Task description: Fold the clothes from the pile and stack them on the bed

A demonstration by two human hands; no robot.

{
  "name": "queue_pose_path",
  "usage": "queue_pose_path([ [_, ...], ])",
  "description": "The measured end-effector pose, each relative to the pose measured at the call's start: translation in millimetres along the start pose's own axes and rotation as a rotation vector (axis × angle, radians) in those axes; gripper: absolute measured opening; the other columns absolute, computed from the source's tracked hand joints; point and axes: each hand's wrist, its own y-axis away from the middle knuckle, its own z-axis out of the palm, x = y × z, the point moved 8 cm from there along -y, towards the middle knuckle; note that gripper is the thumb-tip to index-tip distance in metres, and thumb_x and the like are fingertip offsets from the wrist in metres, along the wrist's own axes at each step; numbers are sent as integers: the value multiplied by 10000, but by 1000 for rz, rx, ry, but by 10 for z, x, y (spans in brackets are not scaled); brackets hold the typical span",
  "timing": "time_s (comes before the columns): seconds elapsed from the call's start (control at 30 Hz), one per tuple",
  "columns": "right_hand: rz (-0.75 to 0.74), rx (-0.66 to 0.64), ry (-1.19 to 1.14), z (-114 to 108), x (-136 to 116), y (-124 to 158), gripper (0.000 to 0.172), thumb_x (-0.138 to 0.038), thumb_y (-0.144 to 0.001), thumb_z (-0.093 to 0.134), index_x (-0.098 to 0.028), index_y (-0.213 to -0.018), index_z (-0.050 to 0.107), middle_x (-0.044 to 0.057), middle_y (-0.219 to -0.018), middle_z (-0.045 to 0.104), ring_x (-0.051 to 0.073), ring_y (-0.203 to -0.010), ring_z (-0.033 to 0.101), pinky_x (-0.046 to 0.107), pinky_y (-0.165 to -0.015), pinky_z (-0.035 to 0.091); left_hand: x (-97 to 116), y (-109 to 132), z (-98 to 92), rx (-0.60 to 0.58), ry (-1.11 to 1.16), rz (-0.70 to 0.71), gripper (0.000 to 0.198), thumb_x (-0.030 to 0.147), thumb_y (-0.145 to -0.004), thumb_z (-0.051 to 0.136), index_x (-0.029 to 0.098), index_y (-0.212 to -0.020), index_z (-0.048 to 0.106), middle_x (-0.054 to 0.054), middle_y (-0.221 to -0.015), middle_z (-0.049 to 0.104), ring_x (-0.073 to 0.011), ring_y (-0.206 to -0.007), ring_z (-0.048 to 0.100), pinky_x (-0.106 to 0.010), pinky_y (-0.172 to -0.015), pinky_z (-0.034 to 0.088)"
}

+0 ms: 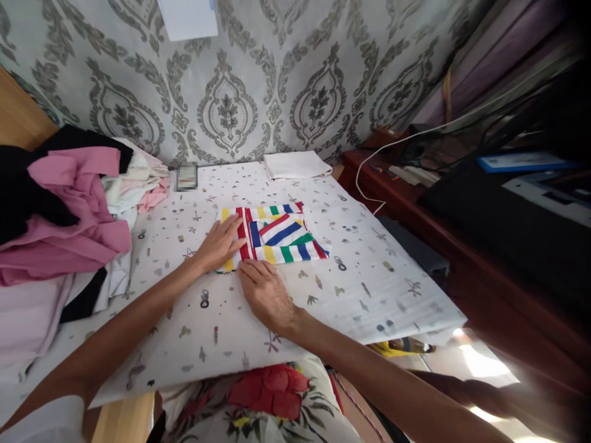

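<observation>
A folded striped garment (286, 251), with white, red, blue, green and yellow bands, lies on the patterned white table cover (277, 314). My left hand (222, 242) rests flat on its left part, fingers stretched out and slightly apart. At the garment's near edge, my right hand (264, 290) has its fingers bent and close together on the fabric. Its fingertips and thumb are partly hidden, and the grip seems to be on that edge.
Loose clothes in pink, black and white make a heap (87, 209) on the left. A folded white cloth (297, 165) lies at the back, near a small blurred object (186, 176). To the right, a white cable (364, 178) hangs over a dark red wooden desk (392, 191).
</observation>
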Motion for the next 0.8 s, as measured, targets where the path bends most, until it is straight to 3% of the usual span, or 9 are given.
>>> queue_pose_path([
  [0.13,47,-157,76,86,-77,-235,178,-114,-957,512,-140,-1006,680,113,-999,702,251,-959,606,388,-842,509,-409,-155,-253,140,-23,-236,513,380,-980,384,103,-1410,428,-209,-1428,518,-294,-1336,489,-425,-1108,381],
  [0.2,61,-242,96,131,-106,-376,123,-137,-919,576,-132,-1013,656,120,-981,688,262,-944,616,382,-796,526,-667,-295,-311,122,-13,-406,477,352,-926,481,118,-1342,485,-196,-1281,612,-313,-1215,577,-418,-1014,449],
  [0.27,58,-326,113,165,-130,-498,172,-130,-873,620,-119,-1044,629,133,-992,678,274,-949,626,375,-748,539,-865,-431,-317,81,58,-543,434,345,-841,605,158,-1230,560,-155,-1148,674,-323,-1131,622,-391,-930,481],
  [0.37,55,-442,130,193,-143,-608,277,-57,-786,652,-108,-1053,601,146,-1004,676,266,-939,648,350,-701,547,-996,-582,-294,44,183,-640,270,312,-705,735,194,-925,633,-76,-852,703,-305,-963,672,-322,-768,499],
  [0.43,61,-463,110,174,-145,-648,300,-30,-752,652,-100,-1038,599,156,-1014,681,260,-930,662,342,-698,546,-1001,-630,-278,22,242,-652,208,288,-651,763,194,-741,601,-29,-640,632,-275,-787,674,-289,-639,478],
  [0.53,132,-426,69,93,-78,-665,226,-43,-827,554,-104,-1039,600,147,-978,702,252,-862,685,340,-654,529,-956,-626,-287,1,355,-667,233,262,-616,764,191,-639,543,29,-479,496,-209,-569,602,-252,-500,418],
  [0.63,336,-331,-49,-57,148,-590,192,-110,-881,495,-144,-1035,605,108,-920,726,235,-766,688,328,-602,487,-837,-652,-389,28,473,-643,225,262,-620,743,186,-694,544,41,-526,526,-158,-531,575,-216,-467,424],
  [0.8,679,-39,-506,-352,666,-228,83,-148,-795,545,-211,-836,580,-9,-687,665,163,-637,619,258,-574,422,-444,-939,-579,69,644,-541,293,215,-636,724,210,-901,600,65,-557,541,-102,-450,525,-172,-423,405],
])
